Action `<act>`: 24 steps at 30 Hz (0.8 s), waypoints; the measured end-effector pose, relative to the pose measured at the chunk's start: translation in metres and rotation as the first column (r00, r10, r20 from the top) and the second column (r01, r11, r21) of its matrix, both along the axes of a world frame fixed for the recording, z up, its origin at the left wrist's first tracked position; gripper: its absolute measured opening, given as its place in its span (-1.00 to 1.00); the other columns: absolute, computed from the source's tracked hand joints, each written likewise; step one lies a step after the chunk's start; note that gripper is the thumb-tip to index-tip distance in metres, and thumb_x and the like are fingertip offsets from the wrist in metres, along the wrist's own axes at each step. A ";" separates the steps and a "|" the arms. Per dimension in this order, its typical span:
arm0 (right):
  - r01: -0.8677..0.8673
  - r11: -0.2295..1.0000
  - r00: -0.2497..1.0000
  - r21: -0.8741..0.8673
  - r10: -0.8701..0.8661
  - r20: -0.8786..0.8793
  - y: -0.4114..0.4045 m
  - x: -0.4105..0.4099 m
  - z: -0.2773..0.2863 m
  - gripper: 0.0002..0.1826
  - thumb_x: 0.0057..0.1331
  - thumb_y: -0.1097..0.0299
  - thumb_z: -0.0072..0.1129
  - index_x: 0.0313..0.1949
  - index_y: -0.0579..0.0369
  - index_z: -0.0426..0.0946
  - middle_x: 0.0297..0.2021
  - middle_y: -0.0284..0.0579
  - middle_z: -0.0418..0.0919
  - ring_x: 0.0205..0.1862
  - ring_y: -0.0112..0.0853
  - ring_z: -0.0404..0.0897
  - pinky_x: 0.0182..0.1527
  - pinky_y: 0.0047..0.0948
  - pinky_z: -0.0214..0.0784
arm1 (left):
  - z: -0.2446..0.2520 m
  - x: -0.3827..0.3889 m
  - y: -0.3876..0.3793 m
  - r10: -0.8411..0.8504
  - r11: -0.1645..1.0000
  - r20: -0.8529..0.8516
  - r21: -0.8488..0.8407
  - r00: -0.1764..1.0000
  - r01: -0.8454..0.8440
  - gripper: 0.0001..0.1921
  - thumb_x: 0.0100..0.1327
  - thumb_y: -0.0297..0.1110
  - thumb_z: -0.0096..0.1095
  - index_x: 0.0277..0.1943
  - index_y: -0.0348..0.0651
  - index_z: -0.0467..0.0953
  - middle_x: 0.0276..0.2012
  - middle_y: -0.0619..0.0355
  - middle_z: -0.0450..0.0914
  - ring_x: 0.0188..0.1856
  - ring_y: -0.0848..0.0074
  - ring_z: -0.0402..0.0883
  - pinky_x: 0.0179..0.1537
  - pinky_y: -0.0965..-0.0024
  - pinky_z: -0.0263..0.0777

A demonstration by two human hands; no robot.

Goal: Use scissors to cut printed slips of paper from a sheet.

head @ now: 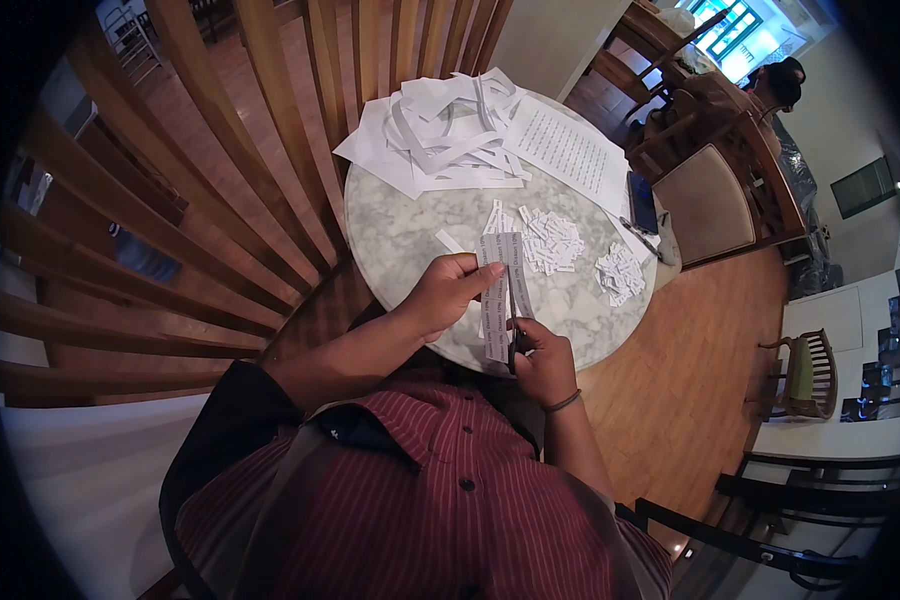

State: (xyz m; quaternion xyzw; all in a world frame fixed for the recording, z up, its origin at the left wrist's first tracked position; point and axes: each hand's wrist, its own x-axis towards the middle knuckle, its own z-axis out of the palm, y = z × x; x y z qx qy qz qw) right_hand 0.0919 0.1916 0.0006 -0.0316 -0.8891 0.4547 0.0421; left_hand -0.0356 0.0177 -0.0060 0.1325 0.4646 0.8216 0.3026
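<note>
Between thumb and fingers, my left hand (454, 289) holds a printed paper strip (495, 322) upright over the near part of the round marble table (390, 217). My right hand (546, 364) grips a pair of scissors (515, 341), whose blades lie along the paper. To the right of the blades, a narrow printed strip (523, 285) is partly separated and leans away. Beyond my hands sits a pile of small cut paper slips (553, 240), with more slips (501, 219) beside it. A smaller slip pile (620, 274) lies at the right.
Paper offcuts (450, 135) heap at the table's far side, beside a printed sheet (566, 150). A phone (642, 202) and a pen (640, 234) lie near the right edge. Wooden slats (270, 150) stand close at left. An upholstered chair (709, 195) is at right; a person (778, 86) is farther back.
</note>
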 end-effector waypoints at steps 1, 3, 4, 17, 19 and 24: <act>0.002 1.000 1.000 0.013 -0.002 -0.001 0.001 0.000 -0.002 -0.66 0.20 0.42 0.40 -0.01 0.07 0.62 -0.35 -0.03 0.72 -0.32 -0.31 0.75 -0.22 -0.40 0.53 | 0.000 -0.001 -0.001 -0.003 1.000 -0.003 -0.005 1.000 0.003 -0.67 0.51 -0.20 0.21 0.04 -0.36 0.63 -0.20 0.22 0.70 -0.19 0.68 0.59 -0.07 0.51 0.47; -0.002 1.000 1.000 0.009 0.002 -0.005 0.000 0.000 -0.002 -0.66 0.20 0.42 0.41 -0.02 0.07 0.62 -0.36 -0.03 0.72 -0.33 -0.31 0.75 -0.22 -0.41 0.52 | -0.001 -0.001 -0.001 -0.005 1.000 -0.004 -0.010 1.000 0.005 -0.67 0.51 -0.20 0.21 0.04 -0.35 0.63 -0.20 0.22 0.70 -0.18 0.68 0.60 -0.07 0.51 0.47; -0.005 1.000 1.000 0.004 0.005 -0.009 -0.001 -0.001 -0.001 -0.67 0.19 0.42 0.41 -0.03 0.08 0.62 -0.37 -0.04 0.72 -0.34 -0.31 0.74 -0.22 -0.41 0.52 | -0.002 -0.001 -0.001 -0.005 1.000 0.002 -0.006 1.000 0.005 -0.67 0.51 -0.20 0.21 0.04 -0.36 0.63 -0.20 0.22 0.70 -0.18 0.68 0.60 -0.07 0.51 0.47; 0.031 0.999 0.998 0.014 -0.031 0.058 -0.001 -0.003 -0.003 -0.66 0.19 0.39 0.41 -0.02 0.03 0.62 -0.35 0.00 0.72 -0.30 -0.24 0.76 -0.22 -0.37 0.54 | -0.003 0.002 -0.001 -0.020 1.000 0.016 0.003 1.000 0.020 -0.68 0.51 -0.23 0.20 0.03 -0.36 0.64 -0.21 0.22 0.70 -0.21 0.69 0.58 -0.10 0.52 0.45; 0.040 0.999 0.999 0.032 -0.040 0.004 0.001 -0.002 -0.008 -0.63 0.15 0.44 0.37 -0.01 0.01 0.62 -0.34 0.04 0.71 -0.27 -0.14 0.76 -0.21 -0.31 0.55 | -0.004 0.001 -0.001 -0.014 1.000 -0.019 -0.019 1.000 0.014 -0.68 0.51 -0.23 0.20 0.04 -0.36 0.63 -0.20 0.22 0.70 -0.20 0.69 0.59 -0.10 0.52 0.45; 0.026 0.996 1.000 0.090 -0.026 -0.005 0.005 -0.001 -0.012 -0.57 0.07 0.51 0.28 0.00 0.01 0.62 -0.34 0.09 0.68 -0.28 -0.05 0.74 -0.21 -0.26 0.56 | 0.003 0.000 -0.001 0.047 0.999 -0.051 -0.009 0.998 -0.048 -0.69 0.51 -0.23 0.19 0.07 -0.33 0.60 -0.17 0.22 0.70 -0.17 0.67 0.62 -0.08 0.52 0.48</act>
